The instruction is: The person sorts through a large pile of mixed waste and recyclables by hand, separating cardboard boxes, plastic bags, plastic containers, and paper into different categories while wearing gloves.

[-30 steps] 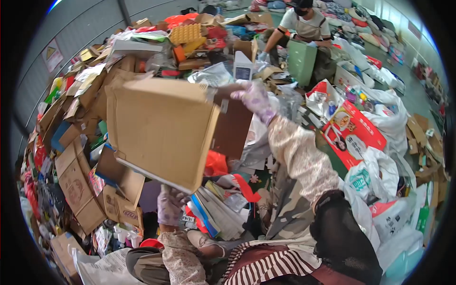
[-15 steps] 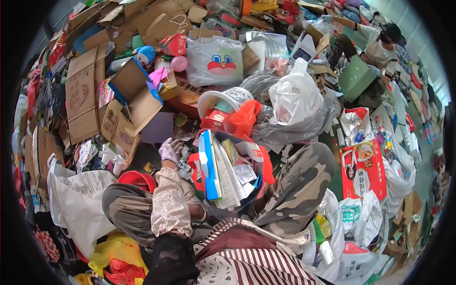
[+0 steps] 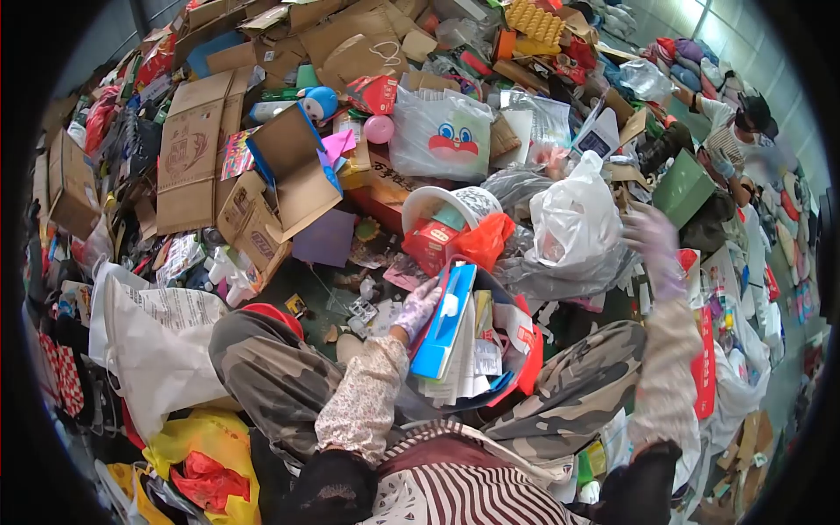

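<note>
My left hand [image 3: 418, 308], in a pale patterned glove, is closed at the near-left side of a blue folder [image 3: 444, 325]; its thumb side is partly hidden. The folder stands tilted among papers and booklets [image 3: 477, 346] in a red-and-dark bag [image 3: 528, 367] between my knees. My right hand [image 3: 652, 234], also gloved, is raised beside a knotted white plastic bag [image 3: 573, 214]. Motion blurs it, but its fingers look stretched out and I see nothing in them. Just beyond the folder lie a white tub [image 3: 477, 203] and a red carton [image 3: 430, 245].
Flattened cardboard [image 3: 194, 149] and an open box [image 3: 293, 166] lie at the left. A plastic bag with a cartoon face [image 3: 442, 136] rests farther back. On the right are a red printed box [image 3: 704, 359] and a co-worker [image 3: 739, 127] beside a green box [image 3: 684, 188].
My left hand has moved right onto the blue folder. My right hand has come into sight, raised at the right. The view has shifted, so the pile appears farther right.
</note>
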`<action>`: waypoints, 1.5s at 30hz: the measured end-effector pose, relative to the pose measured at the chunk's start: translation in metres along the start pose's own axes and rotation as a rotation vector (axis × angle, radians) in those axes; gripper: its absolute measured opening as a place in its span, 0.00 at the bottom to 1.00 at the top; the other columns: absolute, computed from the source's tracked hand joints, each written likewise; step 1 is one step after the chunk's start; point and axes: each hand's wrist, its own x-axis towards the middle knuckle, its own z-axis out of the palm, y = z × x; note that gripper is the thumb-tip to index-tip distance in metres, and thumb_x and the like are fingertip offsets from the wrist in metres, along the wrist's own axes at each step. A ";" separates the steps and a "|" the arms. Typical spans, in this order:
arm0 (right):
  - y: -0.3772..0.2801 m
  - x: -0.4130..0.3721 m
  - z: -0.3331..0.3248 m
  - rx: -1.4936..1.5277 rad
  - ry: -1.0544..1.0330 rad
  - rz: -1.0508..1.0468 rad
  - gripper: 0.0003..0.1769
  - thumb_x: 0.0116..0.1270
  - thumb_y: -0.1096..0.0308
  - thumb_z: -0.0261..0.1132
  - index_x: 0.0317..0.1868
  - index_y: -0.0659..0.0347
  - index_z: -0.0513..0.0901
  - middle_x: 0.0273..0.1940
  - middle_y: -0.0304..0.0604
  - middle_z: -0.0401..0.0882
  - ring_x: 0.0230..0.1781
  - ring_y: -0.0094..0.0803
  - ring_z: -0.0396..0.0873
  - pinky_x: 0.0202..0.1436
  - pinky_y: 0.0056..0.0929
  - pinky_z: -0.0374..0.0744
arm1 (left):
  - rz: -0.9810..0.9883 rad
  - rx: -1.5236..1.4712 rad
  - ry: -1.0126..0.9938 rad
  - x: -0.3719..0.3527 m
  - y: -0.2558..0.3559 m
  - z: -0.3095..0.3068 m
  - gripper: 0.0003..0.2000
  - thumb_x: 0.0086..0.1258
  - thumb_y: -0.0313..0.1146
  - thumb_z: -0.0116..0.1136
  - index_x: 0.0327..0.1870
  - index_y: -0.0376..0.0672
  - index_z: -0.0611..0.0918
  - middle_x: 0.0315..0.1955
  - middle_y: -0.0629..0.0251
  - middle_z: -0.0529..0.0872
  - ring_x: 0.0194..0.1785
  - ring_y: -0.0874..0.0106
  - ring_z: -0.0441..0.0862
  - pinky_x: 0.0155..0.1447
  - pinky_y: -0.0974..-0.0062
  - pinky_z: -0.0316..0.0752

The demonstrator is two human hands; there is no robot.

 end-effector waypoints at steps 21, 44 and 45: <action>0.191 0.135 0.228 0.559 0.212 0.166 0.13 0.56 0.76 0.67 0.43 0.65 0.79 0.33 0.43 0.80 0.31 0.29 0.79 0.36 0.26 0.78 | 0.130 0.068 0.237 -0.002 -0.009 0.003 0.26 0.69 0.36 0.57 0.67 0.38 0.68 0.62 0.52 0.72 0.66 0.62 0.69 0.68 0.70 0.63; 0.251 0.010 0.292 0.094 0.013 0.050 0.25 0.62 0.75 0.64 0.62 0.58 0.74 0.36 0.34 0.81 0.34 0.20 0.76 0.40 0.23 0.75 | 0.618 1.237 0.294 0.068 0.027 -0.047 0.08 0.49 0.29 0.61 0.32 0.45 0.83 0.54 0.58 0.77 0.69 0.50 0.61 0.65 0.54 0.64; 0.248 0.008 0.290 0.021 0.031 0.087 0.27 0.63 0.74 0.63 0.64 0.57 0.73 0.36 0.36 0.82 0.35 0.21 0.77 0.43 0.25 0.75 | 0.623 1.246 0.332 0.059 0.020 -0.041 0.08 0.48 0.29 0.61 0.31 0.45 0.83 0.54 0.58 0.78 0.69 0.50 0.62 0.65 0.54 0.65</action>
